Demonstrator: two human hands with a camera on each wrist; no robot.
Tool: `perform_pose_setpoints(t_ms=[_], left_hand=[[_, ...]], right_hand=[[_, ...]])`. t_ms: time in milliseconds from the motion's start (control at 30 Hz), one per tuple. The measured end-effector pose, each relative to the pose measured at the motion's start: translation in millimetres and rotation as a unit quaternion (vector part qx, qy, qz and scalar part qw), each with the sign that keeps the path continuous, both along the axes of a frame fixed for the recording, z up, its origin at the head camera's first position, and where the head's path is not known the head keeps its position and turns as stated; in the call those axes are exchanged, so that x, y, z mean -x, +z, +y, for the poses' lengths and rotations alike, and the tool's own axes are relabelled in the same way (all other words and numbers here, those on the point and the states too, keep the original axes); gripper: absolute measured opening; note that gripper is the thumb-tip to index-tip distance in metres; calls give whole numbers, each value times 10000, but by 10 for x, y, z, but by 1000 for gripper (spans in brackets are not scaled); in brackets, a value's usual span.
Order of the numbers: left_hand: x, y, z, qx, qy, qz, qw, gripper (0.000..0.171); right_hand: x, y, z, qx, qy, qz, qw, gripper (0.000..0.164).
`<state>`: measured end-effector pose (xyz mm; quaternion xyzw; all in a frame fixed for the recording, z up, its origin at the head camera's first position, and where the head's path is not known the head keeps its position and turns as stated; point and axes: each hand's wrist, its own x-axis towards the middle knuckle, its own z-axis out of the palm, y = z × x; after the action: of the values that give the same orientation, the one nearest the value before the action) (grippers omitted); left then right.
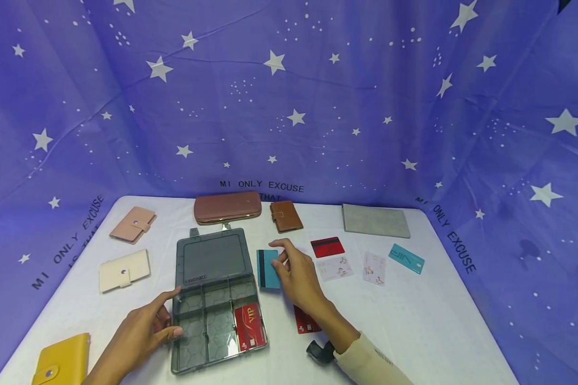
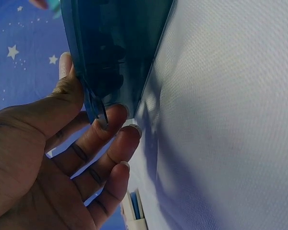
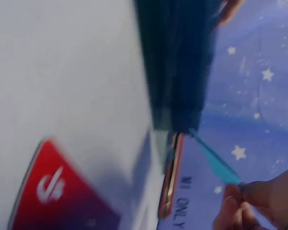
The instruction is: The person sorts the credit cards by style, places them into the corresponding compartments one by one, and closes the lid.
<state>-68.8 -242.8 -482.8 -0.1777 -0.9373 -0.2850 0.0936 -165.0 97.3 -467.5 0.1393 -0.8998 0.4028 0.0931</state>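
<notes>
Inside the table point(image 1: 438, 321) edges, I judged steadiness best: right hand point(image 1: 298, 278) pinching the blue card point(image 1: 271, 269), left hand point(image 1: 142, 331), fingers apart, against the box point(image 1: 192, 345).

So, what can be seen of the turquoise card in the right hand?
The turquoise card is thin, flat, rectangular and plastic-looking, with a dark stripe near its left edge. The right hand pinches its right side between thumb and fingers, holding it off the table, just right of the open box. Whether it touches the box is unclear.
</notes>
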Motion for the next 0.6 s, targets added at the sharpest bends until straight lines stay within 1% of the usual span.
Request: perform_pose_setpoints(t_ms=[67,133,167,233,367,467,533,600], left_hand=[[-1,3,0,10,28,-28,10000,77],[-3,4,1,26,54,-49,10000,77],[-2,4,1,34,64,-55,10000,77],[-4,4,5,32,84,-69,9999,77],[-5,-1,7,16,101,-81,9999,76],[-6,-4,8,19,125,-125,9998,75],[-5,-8,8,19,124,-127,9998,75],[-7,-12,10,12,112,-113,9999,75]], right_hand=[[-74,72,-35,486,292,-73,9984,34],[-156,131,-85,874,610,-286,9939,31],[-201,156,-114,1007,762,-421,9911,30],[-282,182,-179,1101,1055,-655,9861,30],[-407,148,-311,989,1655,-907,9770,29],[-480,92,-412,803,1968,-979,9722,29],[-519,52,-477,583,2039,-922,9729,29],[-552,14,-537,271,2028,-781,9757,28]])
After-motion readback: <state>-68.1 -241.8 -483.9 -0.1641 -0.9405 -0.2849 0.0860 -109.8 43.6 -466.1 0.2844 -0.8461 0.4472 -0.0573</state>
